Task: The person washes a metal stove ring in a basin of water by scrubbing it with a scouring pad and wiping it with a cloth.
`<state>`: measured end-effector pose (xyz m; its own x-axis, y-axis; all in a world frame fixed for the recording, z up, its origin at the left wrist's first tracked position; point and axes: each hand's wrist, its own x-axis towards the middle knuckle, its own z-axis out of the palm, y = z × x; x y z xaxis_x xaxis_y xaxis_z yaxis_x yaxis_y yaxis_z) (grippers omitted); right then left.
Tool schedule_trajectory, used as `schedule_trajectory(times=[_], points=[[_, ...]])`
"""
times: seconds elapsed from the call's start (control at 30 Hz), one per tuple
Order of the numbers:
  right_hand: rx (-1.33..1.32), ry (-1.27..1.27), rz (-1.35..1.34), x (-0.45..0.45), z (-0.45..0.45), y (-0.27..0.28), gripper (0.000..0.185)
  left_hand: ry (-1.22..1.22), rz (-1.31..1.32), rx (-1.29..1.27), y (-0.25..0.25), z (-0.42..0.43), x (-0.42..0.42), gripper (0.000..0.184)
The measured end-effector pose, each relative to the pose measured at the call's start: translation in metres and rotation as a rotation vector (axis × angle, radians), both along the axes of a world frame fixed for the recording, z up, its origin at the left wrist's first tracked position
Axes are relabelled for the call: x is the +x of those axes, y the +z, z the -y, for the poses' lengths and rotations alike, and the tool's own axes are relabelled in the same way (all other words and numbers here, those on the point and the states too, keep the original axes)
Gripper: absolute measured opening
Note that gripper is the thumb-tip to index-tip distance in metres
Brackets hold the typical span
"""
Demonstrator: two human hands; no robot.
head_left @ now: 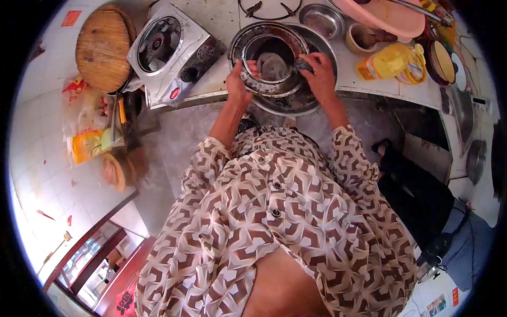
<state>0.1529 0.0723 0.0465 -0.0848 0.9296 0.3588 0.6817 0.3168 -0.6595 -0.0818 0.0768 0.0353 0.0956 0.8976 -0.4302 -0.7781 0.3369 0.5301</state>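
Observation:
A round metal ring-shaped part (288,89) with a dark, dirty rim is held tilted over a wide metal basin (322,46). A greyish cloth-like lump shows through its opening. On the ring's left side, my left hand (242,82) grips the edge, with the thumb outside and fingertips inside. My right hand (319,74) is at the ring's right side, its fingers closed round a small dark scrubber-like object (302,65) pressed to the rim. The gas stove body (198,53) stands to the left of the basin, its burner opening exposed.
A wooden lid (103,47) lies at the far left above plastic bags (87,124). Right of the basin are a small metal bowl (322,21), a brown pot (363,38), a yellow bottle (388,59) and a pink basin (393,18). A person in dark trousers (412,195) is at the right.

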Motion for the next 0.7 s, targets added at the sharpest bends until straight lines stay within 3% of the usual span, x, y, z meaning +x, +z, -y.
schedule_trajectory(times=[0.27, 0.5, 0.6, 0.7], points=[[-0.051, 0.170, -0.098, -0.079, 0.052, 0.017, 0.046, 0.134, -0.058, -0.031, 0.005, 0.002, 0.019, 0.038], [-0.124, 0.050, 0.080, -0.005, 0.023, -0.004, 0.038, 0.139, -0.029, -0.075, 0.002, 0.000, 0.031, 0.036], [-0.106, 0.011, 0.093, -0.023, 0.023, -0.011, 0.039, 0.190, -0.067, -0.079, 0.001, -0.002, 0.031, 0.036], [-0.070, 0.092, -0.163, -0.071, 0.038, -0.001, 0.039, 0.229, -0.095, -0.086, 0.009, -0.003, 0.033, 0.036]])
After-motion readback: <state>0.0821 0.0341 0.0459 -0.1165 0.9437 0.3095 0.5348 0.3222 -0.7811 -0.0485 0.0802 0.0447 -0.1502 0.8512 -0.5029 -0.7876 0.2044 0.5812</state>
